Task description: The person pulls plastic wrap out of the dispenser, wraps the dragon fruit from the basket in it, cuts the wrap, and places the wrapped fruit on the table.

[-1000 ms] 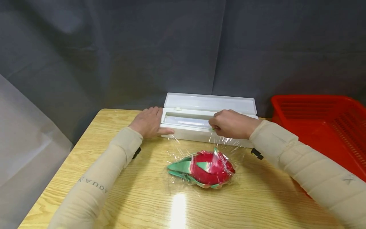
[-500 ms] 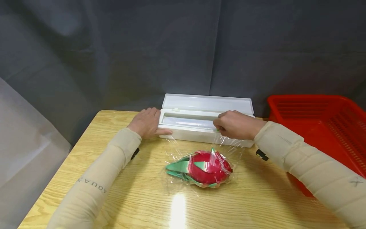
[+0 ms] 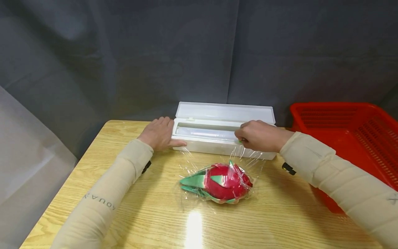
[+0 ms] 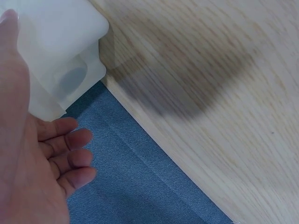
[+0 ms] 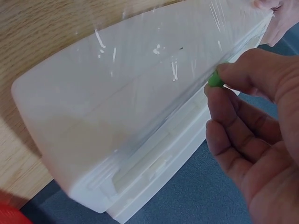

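A white cling film box [image 3: 202,147] stands at the back of the table with its lid [image 3: 225,112] raised and a film roll [image 3: 205,134] inside. My left hand [image 3: 158,133] holds its left end, the thumb [image 4: 9,35] along the front and the curled fingers [image 4: 70,144] by the end. With thumb and index finger, my right hand [image 3: 259,136] pinches the small green cutter slider [image 5: 216,79] on the box's front edge. Clear film [image 3: 192,162] stretches from the box over a red dragon fruit [image 3: 224,185] with green scales, lying on its side.
To the right stands a red plastic basket [image 3: 339,138], partly behind my right forearm. A dark cloth [image 3: 174,52] hangs behind the wooden table [image 3: 155,214]. Pale sheeting [image 3: 28,155] hangs at the left.
My right hand has slid to the right along the box's front edge with the green slider. My left hand keeps its hold on the box's left end, and the dragon fruit stays put.
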